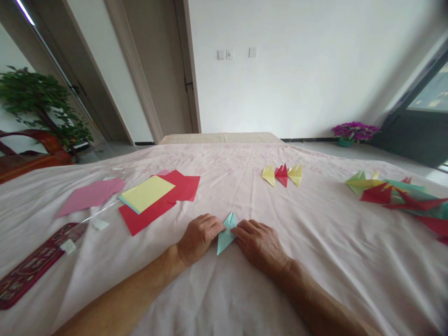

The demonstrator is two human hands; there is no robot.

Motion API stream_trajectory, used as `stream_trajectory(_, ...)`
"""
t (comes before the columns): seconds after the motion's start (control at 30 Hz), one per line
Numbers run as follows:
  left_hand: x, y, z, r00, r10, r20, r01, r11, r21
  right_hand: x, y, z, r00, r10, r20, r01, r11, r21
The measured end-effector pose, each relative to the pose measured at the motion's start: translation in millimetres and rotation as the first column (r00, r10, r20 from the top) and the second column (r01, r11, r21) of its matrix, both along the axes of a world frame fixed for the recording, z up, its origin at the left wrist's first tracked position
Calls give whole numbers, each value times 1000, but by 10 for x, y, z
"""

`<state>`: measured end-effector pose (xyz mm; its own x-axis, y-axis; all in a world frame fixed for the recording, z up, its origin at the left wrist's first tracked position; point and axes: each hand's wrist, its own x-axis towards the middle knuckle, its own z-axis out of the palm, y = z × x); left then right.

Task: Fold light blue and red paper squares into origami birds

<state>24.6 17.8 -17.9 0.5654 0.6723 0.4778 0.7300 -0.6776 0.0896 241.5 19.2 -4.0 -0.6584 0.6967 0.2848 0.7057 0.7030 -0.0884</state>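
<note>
Between my two hands lies a light blue piece of folded origami paper (226,235), shaped like a narrow kite with its points toward and away from me. My left hand (200,234) pinches its left edge, the fingers curled in. On the opposite edge, my right hand (259,241) presses with thumb and bent fingers. The paper rests on or just above the pink tablecloth (196,298); which one I cannot tell. Beyond it stand a red folded paper piece (282,175) and two yellow ones, in a row with pointed tips upward.
Red paper sheets (187,186) lie to the left under a yellow sheet (149,193), beside pink sheets (91,196). A dark red patterned strip of packaging (33,266) is at far left. Several folded pieces (376,193) are heaped at the right.
</note>
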Motion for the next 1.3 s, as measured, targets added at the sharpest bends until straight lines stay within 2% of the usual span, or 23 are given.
stream_trajectory(0.17,-108,107,-26,980,-74,187,117,966,-231,-22,-28,6,999,-37,-7,36,998,-52)
stream_trajectory(0.27,-139,173,-37,956,-31,290,134,930,-343,-39,-26,14,995,-97,-38,93,991,-96)
stream_trajectory(0.4,-133,224,-43,944,46,328,101,903,-418,-55,-14,35,985,-148,-89,133,978,-160)
stream_trajectory(0.6,-77,234,4,962,123,244,-4,899,-439,-76,31,9,972,-193,-136,164,966,-202)
stream_trajectory(1.03,69,244,15,969,234,84,-189,914,-359,-161,99,-19,955,-295,-32,290,950,-117)
stream_trajectory(1.3,146,218,10,949,311,50,-285,915,-286,-157,141,-37,935,-348,-62,338,932,-134)
